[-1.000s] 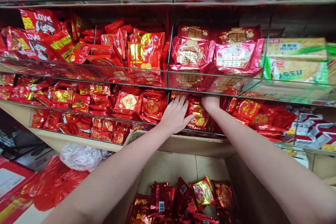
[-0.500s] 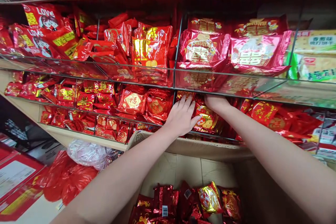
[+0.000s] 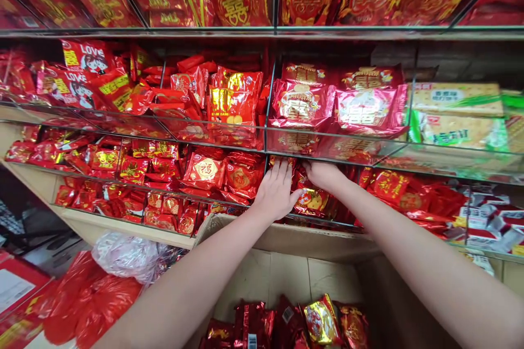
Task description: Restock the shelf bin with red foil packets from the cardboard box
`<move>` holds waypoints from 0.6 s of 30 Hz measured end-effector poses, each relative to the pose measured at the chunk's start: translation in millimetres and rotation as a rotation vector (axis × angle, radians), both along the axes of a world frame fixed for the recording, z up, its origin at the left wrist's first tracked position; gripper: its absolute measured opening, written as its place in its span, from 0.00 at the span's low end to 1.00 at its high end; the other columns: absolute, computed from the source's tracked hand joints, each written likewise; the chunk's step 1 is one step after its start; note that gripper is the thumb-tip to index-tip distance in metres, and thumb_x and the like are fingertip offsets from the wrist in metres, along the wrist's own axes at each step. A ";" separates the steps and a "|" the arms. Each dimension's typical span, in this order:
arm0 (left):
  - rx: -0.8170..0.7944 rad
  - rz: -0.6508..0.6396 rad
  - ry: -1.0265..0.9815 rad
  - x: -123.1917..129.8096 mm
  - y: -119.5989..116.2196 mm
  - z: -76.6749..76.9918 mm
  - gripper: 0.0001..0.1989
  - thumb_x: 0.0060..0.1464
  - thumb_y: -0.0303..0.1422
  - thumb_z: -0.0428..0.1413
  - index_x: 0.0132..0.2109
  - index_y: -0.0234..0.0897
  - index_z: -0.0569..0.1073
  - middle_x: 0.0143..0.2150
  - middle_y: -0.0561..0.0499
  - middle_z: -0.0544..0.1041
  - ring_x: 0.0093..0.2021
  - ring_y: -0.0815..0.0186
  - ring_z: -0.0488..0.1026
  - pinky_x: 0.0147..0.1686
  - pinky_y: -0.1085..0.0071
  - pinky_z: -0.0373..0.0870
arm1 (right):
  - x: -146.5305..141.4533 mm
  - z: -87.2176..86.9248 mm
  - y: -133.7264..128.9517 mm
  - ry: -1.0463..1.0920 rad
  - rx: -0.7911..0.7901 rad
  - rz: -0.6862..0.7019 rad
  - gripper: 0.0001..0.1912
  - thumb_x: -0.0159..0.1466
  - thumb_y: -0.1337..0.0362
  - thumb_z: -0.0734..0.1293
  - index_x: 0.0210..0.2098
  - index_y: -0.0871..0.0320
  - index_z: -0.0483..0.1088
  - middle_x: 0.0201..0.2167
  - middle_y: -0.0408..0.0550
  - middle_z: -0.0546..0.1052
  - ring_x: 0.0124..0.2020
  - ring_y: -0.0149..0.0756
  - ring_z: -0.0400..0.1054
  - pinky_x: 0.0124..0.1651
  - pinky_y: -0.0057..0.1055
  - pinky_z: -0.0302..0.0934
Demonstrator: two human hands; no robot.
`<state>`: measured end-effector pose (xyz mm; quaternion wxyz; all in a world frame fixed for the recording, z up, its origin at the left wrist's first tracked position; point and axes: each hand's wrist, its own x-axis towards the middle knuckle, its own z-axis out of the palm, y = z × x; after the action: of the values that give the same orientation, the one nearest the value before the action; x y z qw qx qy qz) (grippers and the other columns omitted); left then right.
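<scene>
My left hand (image 3: 275, 192) lies with its fingers a little apart on red-and-gold packets in a lower shelf compartment, its thumb stretched to the right. Right beside it, my right hand (image 3: 325, 177) reaches in under the shelf above, its fingertips mostly hidden among the packets. A red packet with a biscuit picture (image 3: 311, 200) sits between and just below the hands. An open cardboard box (image 3: 286, 235) stands below my forearms, with several red and gold packets (image 3: 321, 320) at its bottom.
Shelves above hold pink-red packets (image 3: 301, 101) and green-and-cream biscuit packs (image 3: 456, 99). More red packets (image 3: 204, 170) fill compartments on the left. Red plastic bags (image 3: 92, 297) and a clear bag (image 3: 125, 256) lie at the lower left. A clear shelf edge (image 3: 327, 157) runs above my hands.
The view has tilted up, showing more of the top shelf. My right hand has moved slightly left, closer to my left hand, which stays on the packets.
</scene>
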<state>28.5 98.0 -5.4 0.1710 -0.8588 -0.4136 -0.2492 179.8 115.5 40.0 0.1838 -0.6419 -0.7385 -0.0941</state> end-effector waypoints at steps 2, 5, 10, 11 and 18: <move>0.011 0.005 0.009 -0.5 -1.6 -0.4 0.31 0.56 0.45 0.40 0.58 0.24 0.52 0.62 0.37 0.49 0.62 0.56 0.41 0.58 0.60 0.46 | 3.3 -0.9 -17.6 -0.029 0.005 0.017 0.16 0.59 0.69 0.54 0.44 0.62 0.67 0.40 0.57 0.72 0.42 0.43 0.65 0.47 0.37 0.57; 0.039 -0.003 0.009 -0.6 -2.9 -1.6 0.31 0.56 0.44 0.39 0.58 0.22 0.53 0.61 0.36 0.50 0.62 0.55 0.41 0.59 0.60 0.44 | 5.5 -7.6 -51.4 -0.082 0.119 0.122 0.16 0.59 0.70 0.55 0.42 0.64 0.68 0.42 0.58 0.70 0.44 0.42 0.62 0.48 0.35 0.57; 0.027 -0.074 -0.064 -0.8 0.4 4.7 0.27 0.56 0.40 0.41 0.57 0.23 0.55 0.60 0.36 0.53 0.62 0.56 0.45 0.58 0.60 0.46 | 6.8 -28.3 -109.9 -0.159 0.243 0.298 0.13 0.60 0.69 0.56 0.37 0.63 0.70 0.43 0.56 0.68 0.48 0.43 0.57 0.50 0.40 0.55; 0.025 -0.123 -0.095 -2.8 -0.9 7.7 0.25 0.56 0.38 0.41 0.56 0.24 0.57 0.60 0.37 0.54 0.61 0.58 0.46 0.58 0.60 0.47 | 7.9 -32.4 -121.1 -0.154 0.229 0.318 0.13 0.60 0.69 0.55 0.36 0.62 0.70 0.42 0.56 0.69 0.47 0.43 0.57 0.49 0.40 0.56; -0.220 -0.553 -0.104 -44.2 -58.3 8.6 0.18 0.53 0.28 0.41 0.50 0.37 0.65 0.50 0.46 0.68 0.52 0.65 0.62 0.51 0.63 0.59 | 14.2 -60.7 -181.2 -0.051 0.046 0.465 0.12 0.60 0.68 0.56 0.38 0.61 0.69 0.35 0.54 0.71 0.38 0.39 0.62 0.43 0.38 0.57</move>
<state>-15.7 39.7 3.2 -0.0187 -0.9383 -0.1967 -0.2838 194.0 -65.8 -20.7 0.1964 -0.4477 -0.8685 -0.0822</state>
